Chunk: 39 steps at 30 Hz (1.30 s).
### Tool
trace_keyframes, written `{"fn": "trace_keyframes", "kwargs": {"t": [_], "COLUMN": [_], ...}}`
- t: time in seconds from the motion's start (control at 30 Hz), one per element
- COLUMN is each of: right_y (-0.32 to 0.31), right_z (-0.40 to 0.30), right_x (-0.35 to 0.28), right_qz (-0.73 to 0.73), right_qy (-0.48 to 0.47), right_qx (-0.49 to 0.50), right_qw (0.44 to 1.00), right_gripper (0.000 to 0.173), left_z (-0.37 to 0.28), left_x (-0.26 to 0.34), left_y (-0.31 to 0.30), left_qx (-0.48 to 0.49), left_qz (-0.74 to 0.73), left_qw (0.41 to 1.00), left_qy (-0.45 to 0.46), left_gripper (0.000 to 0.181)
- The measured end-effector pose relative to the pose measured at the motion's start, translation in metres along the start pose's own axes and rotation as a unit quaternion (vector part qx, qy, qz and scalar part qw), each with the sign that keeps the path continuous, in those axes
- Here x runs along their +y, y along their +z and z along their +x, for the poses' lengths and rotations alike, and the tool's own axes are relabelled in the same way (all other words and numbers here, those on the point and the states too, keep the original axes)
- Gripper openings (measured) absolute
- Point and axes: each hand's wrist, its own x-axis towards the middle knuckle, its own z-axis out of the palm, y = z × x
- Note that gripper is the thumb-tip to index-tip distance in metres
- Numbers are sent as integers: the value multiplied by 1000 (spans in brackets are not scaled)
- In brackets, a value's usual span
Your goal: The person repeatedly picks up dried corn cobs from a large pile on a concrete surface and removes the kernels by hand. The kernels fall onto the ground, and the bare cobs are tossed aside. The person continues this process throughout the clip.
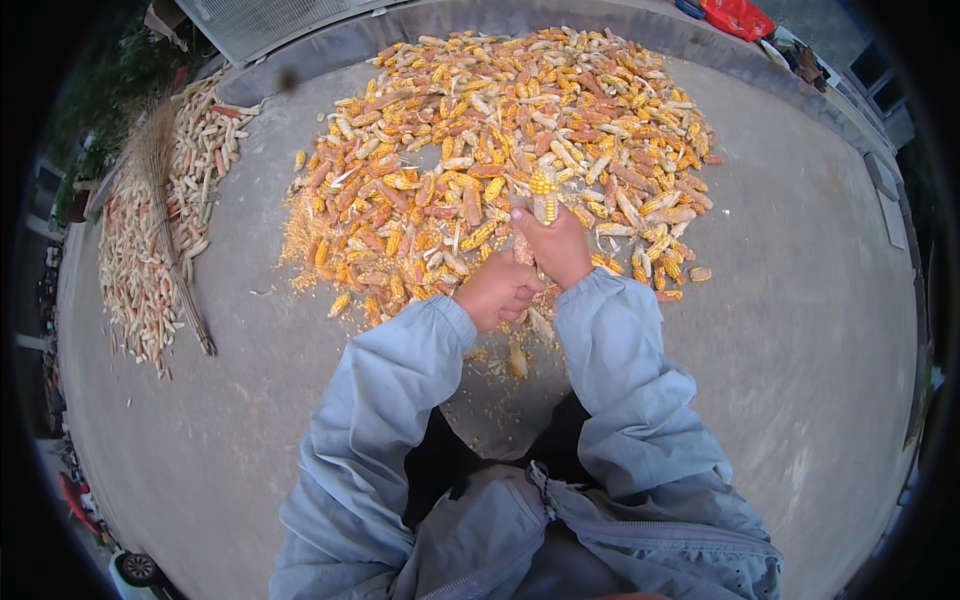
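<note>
My right hand (556, 244) is closed around an upright corn cob (544, 196), whose top still carries yellow kernels above a bare, pale part. Just left and below, my left hand (498, 291) is curled in a fist against a reddish, stripped cob (523, 247), which runs up between the two hands. How the fingers lie around it is partly hidden. Both hands are over the near edge of a wide heap of corn cobs (480, 135), some full of kernels, others partly stripped. Loose kernels (304, 236) cover the heap's left edge, and more lie scattered on the ground below my hands.
A second pile, of stripped cobs (135, 262), lies at the left with a twig broom (163, 217) across it. A low concrete curb (337, 49) runs behind the heap, with a metal grille panel (255, 22) beyond. A red bag (739, 16) rests at the upper right.
</note>
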Motion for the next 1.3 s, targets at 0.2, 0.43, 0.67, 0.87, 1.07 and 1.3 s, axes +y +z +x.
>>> {"fn": "trace_keyframes", "kwargs": {"t": [0.2,0.43,0.67,0.87,1.07,1.3], "right_y": [7,-13,3,2,0,4], "right_z": [0,6,1,-1,0,0], "right_x": [14,18,3,6,1,-4], "right_qz": [219,206,367,113,89,89], "right_qy": [28,84,150,10,54,75], "right_qx": [-36,21,-51,3,-19,-53], "right_qw": [975,975,917,994,994,992], "right_gripper": [30,19,25,21,16,20], "left_z": [56,15,36,26,11,-2], "left_x": [-53,-14,-31,-21,-4,3], "left_y": [-44,14,-30,-6,-14,-21], "left_qx": [217,119,237,245,95,46], "left_qz": [424,185,468,489,301,154], "left_qw": [813,975,835,820,946,987], "left_qy": [335,25,167,166,75,-18], "left_gripper": [8,12,25,35,25,26]}}
